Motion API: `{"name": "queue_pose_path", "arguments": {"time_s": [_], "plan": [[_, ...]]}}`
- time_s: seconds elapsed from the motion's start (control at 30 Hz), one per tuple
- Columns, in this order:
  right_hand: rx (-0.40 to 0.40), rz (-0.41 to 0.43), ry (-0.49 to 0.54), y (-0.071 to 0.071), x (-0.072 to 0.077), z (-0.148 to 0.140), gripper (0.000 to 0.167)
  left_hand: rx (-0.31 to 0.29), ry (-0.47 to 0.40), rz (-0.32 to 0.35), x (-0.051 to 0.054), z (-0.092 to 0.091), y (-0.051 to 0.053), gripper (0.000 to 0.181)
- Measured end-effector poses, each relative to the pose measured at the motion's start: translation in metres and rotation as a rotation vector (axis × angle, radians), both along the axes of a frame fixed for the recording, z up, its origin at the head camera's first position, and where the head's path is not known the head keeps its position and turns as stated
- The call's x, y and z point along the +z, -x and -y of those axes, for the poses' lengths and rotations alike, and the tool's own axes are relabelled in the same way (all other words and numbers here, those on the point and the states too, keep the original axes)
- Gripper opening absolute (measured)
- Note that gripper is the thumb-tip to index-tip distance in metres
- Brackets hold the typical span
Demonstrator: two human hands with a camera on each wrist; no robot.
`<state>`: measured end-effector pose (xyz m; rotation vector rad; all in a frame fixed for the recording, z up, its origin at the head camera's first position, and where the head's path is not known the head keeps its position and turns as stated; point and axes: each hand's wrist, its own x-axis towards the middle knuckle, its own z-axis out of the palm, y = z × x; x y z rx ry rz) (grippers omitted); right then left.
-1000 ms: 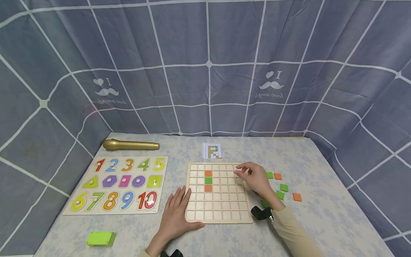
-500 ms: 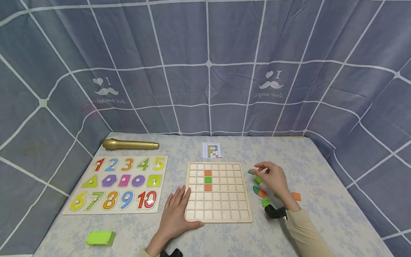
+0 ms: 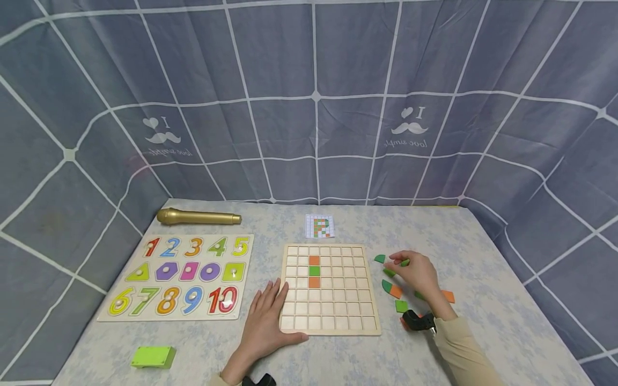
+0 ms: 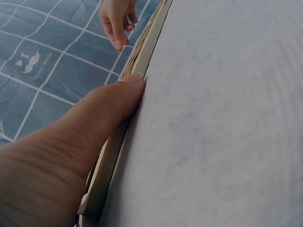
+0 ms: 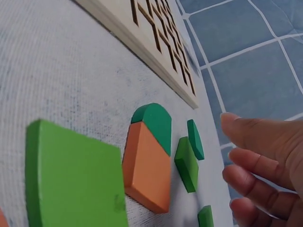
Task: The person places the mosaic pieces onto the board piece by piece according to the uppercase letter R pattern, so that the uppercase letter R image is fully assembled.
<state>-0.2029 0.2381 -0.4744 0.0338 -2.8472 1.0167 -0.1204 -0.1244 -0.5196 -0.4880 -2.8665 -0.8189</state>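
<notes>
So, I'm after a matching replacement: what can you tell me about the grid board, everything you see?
The grid board is roughly square and looks like pale wood, with a plain border around square cells. It lies flat on the table. Three adjacent cells in one column hold an orange tile, a green tile and another orange tile; the rest hold none. The left grip touches its left and near edges.

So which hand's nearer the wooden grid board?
Left. The left hand touches the wooden grid board at its left and near edges; the right hand is off its right side, over the loose tiles.
</notes>
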Motion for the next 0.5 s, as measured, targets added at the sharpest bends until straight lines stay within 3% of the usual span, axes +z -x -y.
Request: {"name": "queue_pose_path", "arguments": {"time_s": [0.5], "plan": [[-0.015, 0.117, -0.063, 0.0005, -0.004, -0.0003, 0.032, -0.006, -0.002, -0.001, -0.0026, 0.0008, 0.0001, 0.115]]}}
